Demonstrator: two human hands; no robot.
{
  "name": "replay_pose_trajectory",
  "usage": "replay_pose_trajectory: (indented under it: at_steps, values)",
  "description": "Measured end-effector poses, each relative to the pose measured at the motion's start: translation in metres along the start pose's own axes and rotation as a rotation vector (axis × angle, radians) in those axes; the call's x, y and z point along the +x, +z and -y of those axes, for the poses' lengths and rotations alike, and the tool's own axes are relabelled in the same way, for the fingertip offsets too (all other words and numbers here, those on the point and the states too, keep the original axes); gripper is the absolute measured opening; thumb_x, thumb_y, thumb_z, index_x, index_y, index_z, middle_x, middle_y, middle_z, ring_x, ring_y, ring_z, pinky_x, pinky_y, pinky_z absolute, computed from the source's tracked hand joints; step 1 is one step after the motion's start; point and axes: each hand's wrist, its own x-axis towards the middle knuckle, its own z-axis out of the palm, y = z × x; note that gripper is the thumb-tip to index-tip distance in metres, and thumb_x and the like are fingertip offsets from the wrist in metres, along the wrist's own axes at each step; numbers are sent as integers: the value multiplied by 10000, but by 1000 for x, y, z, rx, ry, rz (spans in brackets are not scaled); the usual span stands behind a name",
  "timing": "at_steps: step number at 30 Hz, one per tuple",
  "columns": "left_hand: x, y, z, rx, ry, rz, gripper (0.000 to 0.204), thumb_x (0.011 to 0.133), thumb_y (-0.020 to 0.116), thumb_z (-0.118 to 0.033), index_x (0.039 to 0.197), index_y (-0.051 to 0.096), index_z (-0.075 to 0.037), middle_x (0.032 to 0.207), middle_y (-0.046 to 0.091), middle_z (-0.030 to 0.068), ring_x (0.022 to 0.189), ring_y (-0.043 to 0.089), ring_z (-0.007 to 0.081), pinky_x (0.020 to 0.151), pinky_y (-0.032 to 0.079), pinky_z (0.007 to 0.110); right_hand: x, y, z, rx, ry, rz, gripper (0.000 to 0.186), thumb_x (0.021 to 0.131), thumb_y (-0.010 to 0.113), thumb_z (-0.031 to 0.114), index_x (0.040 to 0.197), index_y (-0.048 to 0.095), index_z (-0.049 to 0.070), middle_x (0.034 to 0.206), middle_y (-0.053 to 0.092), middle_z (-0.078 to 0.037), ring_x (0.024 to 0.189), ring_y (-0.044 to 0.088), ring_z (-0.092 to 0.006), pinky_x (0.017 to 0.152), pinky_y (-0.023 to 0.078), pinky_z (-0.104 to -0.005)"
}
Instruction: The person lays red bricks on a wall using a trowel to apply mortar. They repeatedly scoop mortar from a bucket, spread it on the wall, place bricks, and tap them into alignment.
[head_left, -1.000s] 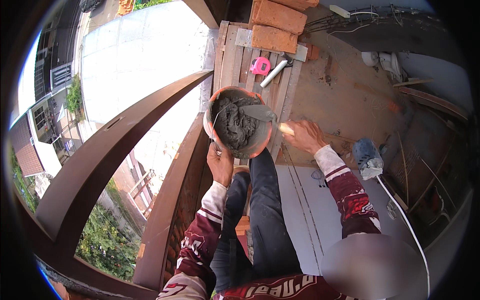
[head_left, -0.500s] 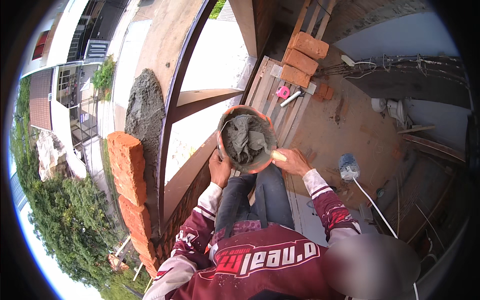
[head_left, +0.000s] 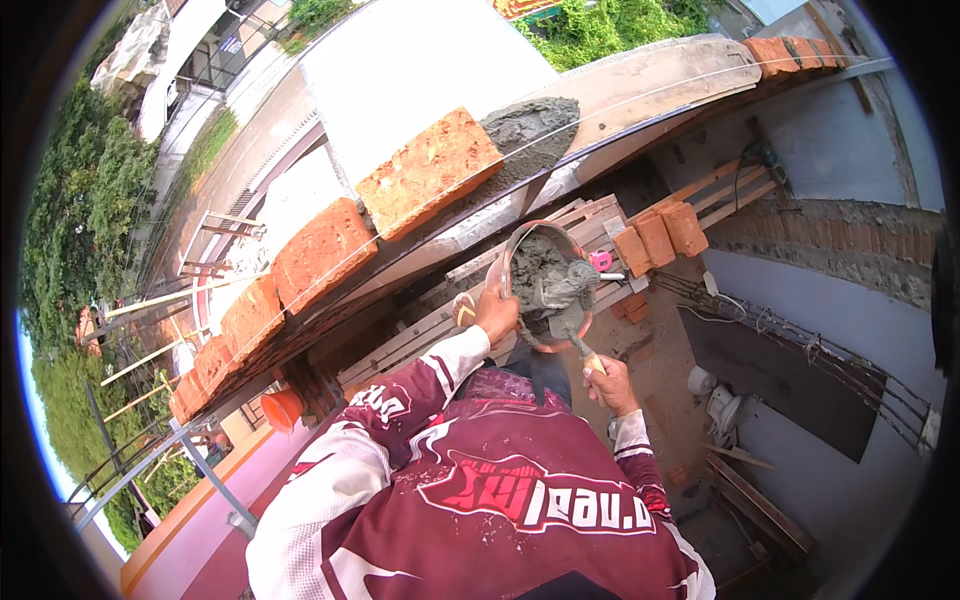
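In the head view, I see the left hand (head_left: pixel 495 314) gripping the bucket (head_left: pixel 520 243) near the bricks (head_left: pixel 428 172), the right hand (head_left: pixel 612 385) clasping the trowel (head_left: pixel 594 363). Heaped mortar (head_left: pixel 537 268) could slide off if the trowel tilts; a slipping left grip could tip the bucket.

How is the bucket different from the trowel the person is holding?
The bucket is wide and round; the trowel is slimmer, with a pale handle. The left hand holds the bucket's side; the right hand grips the trowel's handle. Both carry grey mortar.
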Motion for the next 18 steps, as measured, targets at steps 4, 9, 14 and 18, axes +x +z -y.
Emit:
replay_pose_trajectory:
  at_steps: [4, 9, 14, 18]
  values:
    - [33, -5, 65, 209, 88, -140, 283, 804, 547, -169, 1021, 640, -12, 800, 679, 192, 717, 680, 324, 661, 525, 414, -37, 18, 18, 269, -68, -136, 384, 895, 645, 222, 1205, 585, 3, 721, 590, -47, 489, 527, -109, 434, 443, -252]
    - [34, -15, 83, 216, 2, -128, 493, 796, 552, -225, 1273, 620, -117, 1095, 662, 276, 1064, 621, 455, 959, 477, 499, -81, 8, 77, 362, -306, -468, 442, 913, 560, 260, 1305, 484, 68, 854, 561, -44, 562, 521, -110, 454, 439, -246]
    - [34, -19, 118, 28, 213, -331, 603, 788, 556, -148, 1389, 504, -143, 1214, 620, 257, 1135, 587, 442, 1008, 437, 493, -73, 9, 169, 181, -624, -738, 402, 957, 560, 207, 1311, 486, 33, 855, 556, -7, 619, 523, -64, 484, 443, -222]
    - [25, -30, 121, 17, 180, -413, 609, 782, 554, -127, 1386, 484, -123, 1237, 604, 264, 1164, 569, 444, 1014, 428, 490, -24, 86, 253, -77, -829, -762, 470, 964, 570, 155, 1401, 466, 13, 842, 536, 13, 631, 499, -45, 451, 409, -203]
